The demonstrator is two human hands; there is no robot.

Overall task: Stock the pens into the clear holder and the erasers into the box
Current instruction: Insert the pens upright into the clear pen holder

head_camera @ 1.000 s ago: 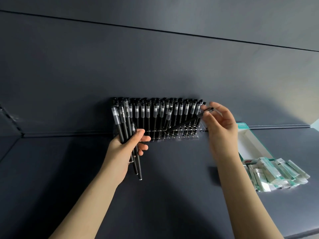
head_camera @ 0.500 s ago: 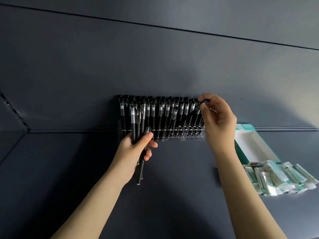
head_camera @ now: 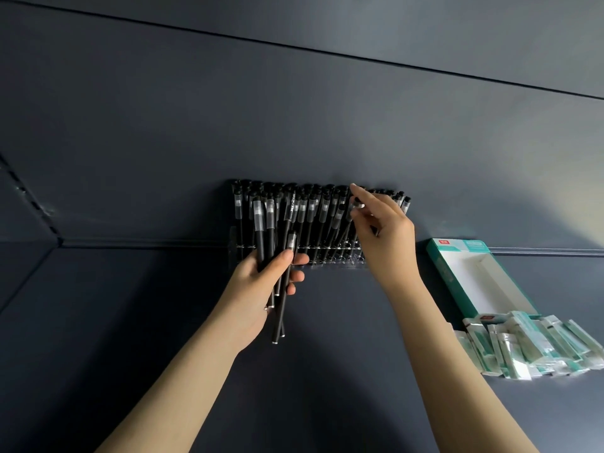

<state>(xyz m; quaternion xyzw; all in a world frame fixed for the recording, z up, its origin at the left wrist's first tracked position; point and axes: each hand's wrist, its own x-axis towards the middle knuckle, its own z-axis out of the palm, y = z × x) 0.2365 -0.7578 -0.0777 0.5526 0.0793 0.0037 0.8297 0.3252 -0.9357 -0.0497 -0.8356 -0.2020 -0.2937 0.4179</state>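
**One more pen goes into the row**

The left hand [head_camera: 261, 289] holds a bunch of spare pens [head_camera: 265, 237] tight, tips down. It waits just in front of the clear holder [head_camera: 336, 261], so the next pen is close to grab. The right hand [head_camera: 385, 237] pinches one pen [head_camera: 351, 210] near its cap with finger and thumb. It pokes the pen down among the standing pens [head_camera: 310, 210] in the holder. I think it is hunting for a free hole.

The holder sits at the back of the counter [head_camera: 327, 371], by the wall. The box [head_camera: 474, 276] lies open on the right. The erasers [head_camera: 529, 348] lie in a heap in front of it, not inside yet.

A moment ago the right hand held its pen more slanted, at the right end of the row. Now the pen stands straighter and the hand is further left. The left hand's bunch is in much the same spot.
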